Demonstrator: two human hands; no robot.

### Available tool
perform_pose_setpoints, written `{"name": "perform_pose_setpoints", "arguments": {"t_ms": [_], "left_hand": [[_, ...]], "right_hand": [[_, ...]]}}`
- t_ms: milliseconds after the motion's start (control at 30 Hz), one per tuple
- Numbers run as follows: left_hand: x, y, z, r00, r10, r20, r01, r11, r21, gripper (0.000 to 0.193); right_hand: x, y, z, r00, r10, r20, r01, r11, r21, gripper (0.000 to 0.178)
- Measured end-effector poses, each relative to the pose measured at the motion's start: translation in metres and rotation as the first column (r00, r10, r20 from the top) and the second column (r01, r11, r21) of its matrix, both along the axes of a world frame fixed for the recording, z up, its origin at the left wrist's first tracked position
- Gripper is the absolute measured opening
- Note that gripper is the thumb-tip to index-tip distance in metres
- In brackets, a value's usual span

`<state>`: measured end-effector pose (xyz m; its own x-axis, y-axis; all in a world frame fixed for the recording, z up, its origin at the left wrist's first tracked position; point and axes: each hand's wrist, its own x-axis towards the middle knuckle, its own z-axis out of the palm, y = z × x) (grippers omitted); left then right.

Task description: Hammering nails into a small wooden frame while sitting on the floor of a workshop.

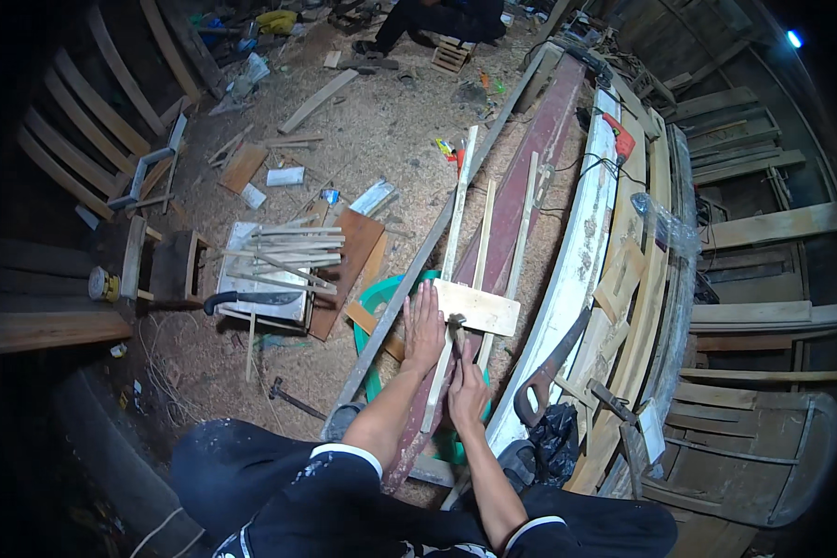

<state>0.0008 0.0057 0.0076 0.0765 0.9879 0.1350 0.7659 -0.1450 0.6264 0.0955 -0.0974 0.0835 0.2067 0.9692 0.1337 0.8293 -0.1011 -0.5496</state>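
A short pale board (479,309) lies across several thin wooden strips (484,234) on top of a reddish plank (539,158). My left hand (424,327) rests flat with fingers outstretched against the board's left end and the strip beneath it. In my right hand (469,394), just below the board, is a small hammer (458,320), its head close to the board's lower edge. The fingers are closed round its handle. Whether the hammer head touches the board, I cannot tell.
Left, a low stand holds a pile of sticks (293,249) and a machete (256,298). A second hammer (298,400) lies on the floor near a green basin (367,372). Right are a handsaw (551,370), black plastic bag (553,445) and red power tool (617,139). Another person (442,20) sits beyond.
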Motion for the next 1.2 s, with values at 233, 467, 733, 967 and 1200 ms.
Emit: {"name": "perform_pose_setpoints", "arguments": {"t_ms": [233, 467, 733, 967, 1200], "left_hand": [[-0.003, -0.003, -0.001, 1.0, 0.002, -0.005, -0.002, 1.0, -0.021, 0.056], [0.003, -0.003, 0.003, 1.0, -0.015, 0.013, 0.016, 1.0, -0.022, 0.057], [-0.007, -0.003, 0.0, 1.0, 0.014, 0.016, -0.014, 1.0, -0.016, 0.056], [0.002, -0.005, 0.002, 0.999, -0.014, 0.037, 0.014, 1.0, -0.011, 0.057], [-0.002, 0.0, 0.002, 0.999, -0.01, 0.034, 0.01, 1.0, -0.005, 0.057]], "right_hand": [[-0.001, 0.002, 0.027, 0.989, -0.091, -0.113, 0.093, 0.996, 0.008, 0.048], [0.004, 0.002, 0.009, 1.0, -0.013, 0.023, 0.016, 0.992, -0.122, 0.052], [-0.006, 0.012, 0.044, 0.984, -0.06, -0.165, 0.088, 0.982, 0.165, 0.046], [0.005, 0.002, 0.016, 0.992, -0.045, -0.115, 0.024, 0.984, -0.176, 0.046], [0.002, 0.011, 0.039, 0.97, -0.063, -0.236, 0.118, 0.967, 0.224, 0.046]]}}
